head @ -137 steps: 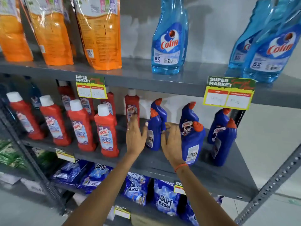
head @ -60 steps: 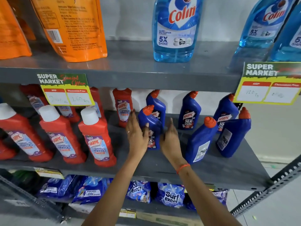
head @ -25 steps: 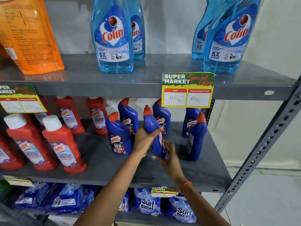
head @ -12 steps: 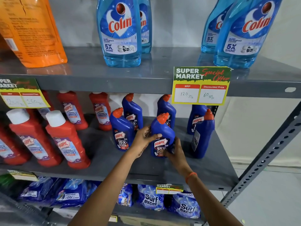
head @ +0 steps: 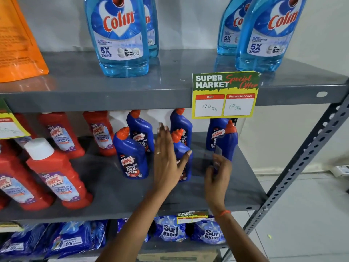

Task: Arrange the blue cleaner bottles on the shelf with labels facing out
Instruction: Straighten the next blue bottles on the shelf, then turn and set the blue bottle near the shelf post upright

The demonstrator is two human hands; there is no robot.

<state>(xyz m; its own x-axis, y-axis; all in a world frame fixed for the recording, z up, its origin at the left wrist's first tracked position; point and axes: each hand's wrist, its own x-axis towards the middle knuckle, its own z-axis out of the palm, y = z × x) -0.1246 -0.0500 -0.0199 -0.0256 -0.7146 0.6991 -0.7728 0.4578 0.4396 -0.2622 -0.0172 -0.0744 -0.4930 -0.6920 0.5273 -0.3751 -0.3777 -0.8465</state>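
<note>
Several dark blue Harpic bottles with orange caps stand on the grey middle shelf (head: 236,188). The front left bottle (head: 131,159) shows its label. My left hand (head: 166,163) is flat with fingers spread, covering most of the front middle bottle (head: 184,148); the thumb rests on it. My right hand (head: 217,176) is blurred, its fingertips at the lower part of the front right bottle (head: 229,142), which stands turned sideways with its label not facing out. Three more blue bottles (head: 140,132) (head: 181,122) (head: 215,135) stand behind, labels outward.
Red Harpic bottles (head: 56,176) fill the shelf's left half. Light blue Colin bottles (head: 119,35) and an orange pouch (head: 17,44) stand on the upper shelf. A price tag (head: 224,95) hangs from its edge. Surf Excel packs (head: 170,229) lie below. A perforated post (head: 302,163) rises on the right.
Both hands have let go of the front middle bottle, now standing with its label outward. My left hand has opened flat; my right hand has moved right to the sideways bottle.
</note>
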